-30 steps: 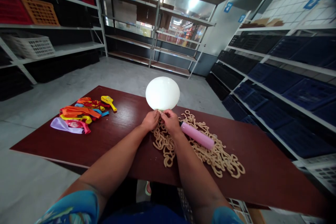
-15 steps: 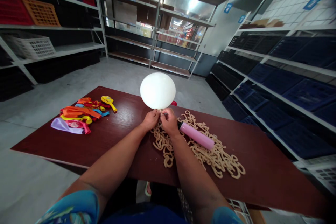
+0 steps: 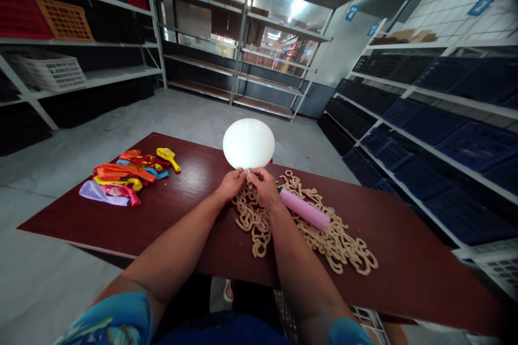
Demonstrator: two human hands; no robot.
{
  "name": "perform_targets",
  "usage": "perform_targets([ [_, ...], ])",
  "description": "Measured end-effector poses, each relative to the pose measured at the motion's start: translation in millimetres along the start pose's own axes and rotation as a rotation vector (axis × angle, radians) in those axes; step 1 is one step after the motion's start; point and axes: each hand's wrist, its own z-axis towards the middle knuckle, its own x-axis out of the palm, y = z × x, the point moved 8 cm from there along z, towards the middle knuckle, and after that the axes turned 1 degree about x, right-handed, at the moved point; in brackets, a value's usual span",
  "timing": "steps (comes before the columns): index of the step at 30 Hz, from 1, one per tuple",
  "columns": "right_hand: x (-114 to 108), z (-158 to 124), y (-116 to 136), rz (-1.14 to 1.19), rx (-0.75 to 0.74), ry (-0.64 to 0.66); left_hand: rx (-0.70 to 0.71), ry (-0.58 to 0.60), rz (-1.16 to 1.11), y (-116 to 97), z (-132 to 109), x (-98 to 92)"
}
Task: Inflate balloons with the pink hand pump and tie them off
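Note:
A white inflated balloon [image 3: 249, 143] stands above the table, its neck end pointing down at my fingers. My left hand [image 3: 233, 184] pinches the neck from the left side. From the right, my right hand [image 3: 262, 182] has its thumb and fingertips closed on the same neck. The fingers hide most of the neck. Just right of my right hand lies a pink balloon pump [image 3: 305, 209], resting on a heap of beige curled strands [image 3: 329, 245]. More of these strands lie beneath and between my forearms.
On the left of the dark red table [image 3: 190, 205] lies a pile of uninflated balloons [image 3: 121, 175] in several colours. A small red thing shows behind the white balloon. Shelves with blue crates [image 3: 453, 145] stand at right, shelves with a white basket [image 3: 54, 71] at left.
The white balloon has shifted slightly right and down. My right hand's fingers have moved at the neck, and the pump's black end is now more hidden behind that hand.

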Motion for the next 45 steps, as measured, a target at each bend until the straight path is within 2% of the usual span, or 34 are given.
perform_targets([
  [5, -2, 1, 2, -0.01, -0.013, -0.005, -0.094, 0.079, -0.212, 0, -3, 8.6],
  [9, -9, 6, 0, 0.028, -0.041, -0.034, -0.112, 0.191, -0.267, -5, -8, 16.8],
  [13, -22, 8, -2, -0.02, -0.091, -0.154, -0.124, 0.301, -0.247, -7, -13, 23.6],
  [18, -33, 4, 4, -0.204, -0.151, -0.29, -0.188, 0.45, -0.307, -5, -19, 33.5],
  [24, -33, -3, 13, -0.372, -0.22, -0.372, -0.241, 0.474, -0.333, -7, -23, 33.3],
  [29, -31, -5, 13, -0.415, -0.242, -0.408, -0.214, 0.505, -0.262, -9, -24, 32.3],
  [32, -31, -4, 10, -0.445, -0.233, -0.435, -0.16, 0.443, -0.171, -8, -19, 25.6],
  [35, -27, -1, 6, -0.463, -0.233, -0.416, -0.1, 0.249, -0.004, -6, -10, 6.7],
  [38, -16, 2, 1, -0.498, -0.239, -0.33, -0.039, 0.028, 0.258, -9, -4, -17.6],
  [41, -2, 4, -4, -0.586, -0.261, -0.201, -0.031, -0.134, 0.551, -16, -2, -35.5],
  [43, 2, 5, -7, -0.643, -0.255, -0.141, -0.049, -0.191, 0.673, -20, 1, -40.2],
  [45, -1, 5, -6, -0.66, -0.25, -0.167, -0.054, -0.204, 0.718, -24, 5, -38.1],
])
